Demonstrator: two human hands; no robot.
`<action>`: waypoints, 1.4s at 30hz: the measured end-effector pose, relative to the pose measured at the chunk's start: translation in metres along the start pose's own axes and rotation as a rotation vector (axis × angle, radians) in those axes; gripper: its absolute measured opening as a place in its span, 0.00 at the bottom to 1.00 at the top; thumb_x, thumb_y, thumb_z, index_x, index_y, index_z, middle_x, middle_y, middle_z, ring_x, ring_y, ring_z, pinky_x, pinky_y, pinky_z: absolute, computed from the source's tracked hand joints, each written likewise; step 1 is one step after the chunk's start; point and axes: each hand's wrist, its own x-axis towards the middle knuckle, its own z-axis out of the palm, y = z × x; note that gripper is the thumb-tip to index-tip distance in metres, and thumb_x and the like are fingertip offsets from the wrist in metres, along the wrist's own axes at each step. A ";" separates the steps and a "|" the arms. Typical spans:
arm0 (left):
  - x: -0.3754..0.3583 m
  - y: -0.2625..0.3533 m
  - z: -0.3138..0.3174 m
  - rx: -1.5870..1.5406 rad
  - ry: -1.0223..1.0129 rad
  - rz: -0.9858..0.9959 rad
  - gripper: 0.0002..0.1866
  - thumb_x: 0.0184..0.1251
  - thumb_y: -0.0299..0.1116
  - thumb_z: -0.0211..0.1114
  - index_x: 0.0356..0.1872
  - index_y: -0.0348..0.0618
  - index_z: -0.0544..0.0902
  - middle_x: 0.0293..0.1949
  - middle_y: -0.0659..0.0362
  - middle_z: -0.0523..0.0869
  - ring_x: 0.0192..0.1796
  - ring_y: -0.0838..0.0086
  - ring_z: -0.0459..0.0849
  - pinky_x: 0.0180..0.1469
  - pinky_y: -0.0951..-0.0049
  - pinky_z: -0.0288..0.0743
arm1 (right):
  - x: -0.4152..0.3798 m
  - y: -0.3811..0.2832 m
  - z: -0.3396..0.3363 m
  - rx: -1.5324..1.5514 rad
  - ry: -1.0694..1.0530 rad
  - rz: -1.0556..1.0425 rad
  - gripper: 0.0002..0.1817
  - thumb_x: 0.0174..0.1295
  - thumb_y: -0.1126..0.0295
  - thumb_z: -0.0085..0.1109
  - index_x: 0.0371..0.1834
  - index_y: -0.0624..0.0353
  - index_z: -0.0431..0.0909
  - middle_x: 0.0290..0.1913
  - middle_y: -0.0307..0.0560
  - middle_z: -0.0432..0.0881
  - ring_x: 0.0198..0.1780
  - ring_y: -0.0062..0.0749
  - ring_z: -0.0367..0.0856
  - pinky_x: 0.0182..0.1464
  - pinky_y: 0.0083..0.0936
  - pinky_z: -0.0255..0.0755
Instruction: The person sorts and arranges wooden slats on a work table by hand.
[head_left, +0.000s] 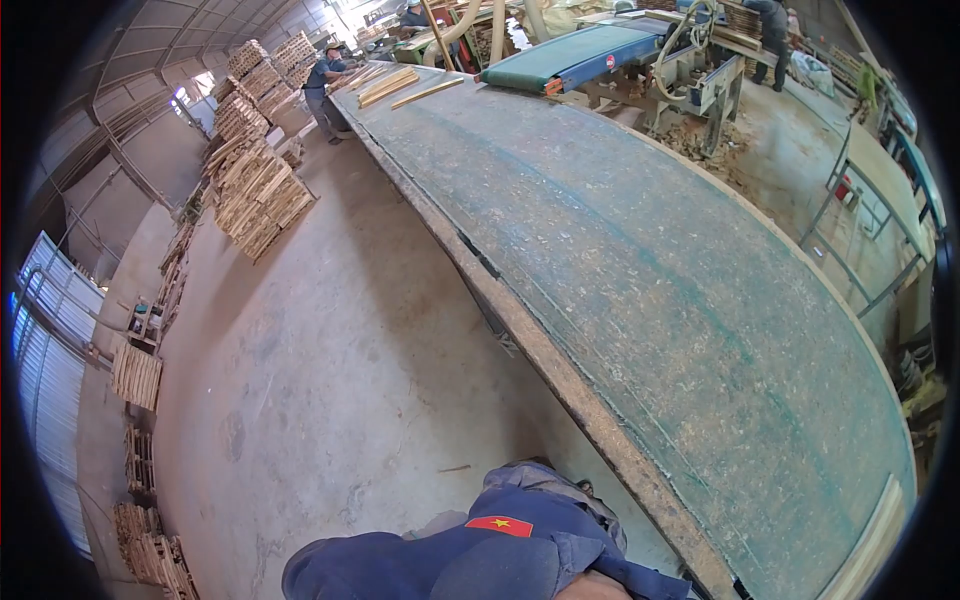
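A long table with a worn green top [640, 290] runs from the lower right to the far left. Pale wooden strips [872, 545] lie at its near right end. At the bottom of the view is my own body in a dark blue garment [430, 565] with a red patch bearing a yellow star [500, 525]. A bit of bare skin shows at the bottom edge. Neither of my hands can be made out, so what they hold or touch is hidden.
More wooden strips [390, 87] lie at the table's far end, where a person [318, 90] stands. A green conveyor belt [570, 55] adjoins the far right side. Stacked wood [260, 195] stands on the left floor. Another person [773, 40] is at the back right.
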 end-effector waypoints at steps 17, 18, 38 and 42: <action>0.018 0.027 -0.038 0.001 -0.010 0.002 0.21 0.69 0.35 0.65 0.61 0.39 0.81 0.55 0.53 0.85 0.60 0.71 0.79 0.63 0.71 0.72 | 0.009 -0.020 -0.009 -0.007 0.026 -0.005 0.19 0.57 0.60 0.62 0.48 0.55 0.86 0.44 0.50 0.88 0.46 0.45 0.86 0.48 0.40 0.77; 0.018 0.029 -0.041 0.001 -0.013 0.003 0.21 0.69 0.35 0.65 0.61 0.39 0.81 0.55 0.53 0.85 0.60 0.71 0.79 0.63 0.70 0.72 | 0.009 -0.024 -0.012 -0.009 0.032 -0.005 0.19 0.57 0.60 0.62 0.48 0.55 0.86 0.44 0.50 0.88 0.46 0.46 0.86 0.48 0.40 0.77; -0.069 0.061 -0.106 0.007 -0.179 0.006 0.22 0.69 0.35 0.65 0.62 0.39 0.80 0.57 0.53 0.84 0.63 0.71 0.78 0.65 0.70 0.71 | 0.012 -0.047 0.047 0.037 -0.034 0.016 0.18 0.56 0.60 0.62 0.48 0.54 0.86 0.43 0.50 0.88 0.45 0.46 0.86 0.47 0.41 0.77; -0.090 0.050 -0.138 0.002 -0.240 0.000 0.22 0.70 0.35 0.65 0.62 0.39 0.80 0.58 0.53 0.84 0.63 0.71 0.78 0.66 0.70 0.70 | 0.008 -0.068 0.072 0.028 -0.030 -0.017 0.18 0.55 0.60 0.62 0.48 0.54 0.86 0.43 0.50 0.88 0.45 0.46 0.86 0.47 0.41 0.77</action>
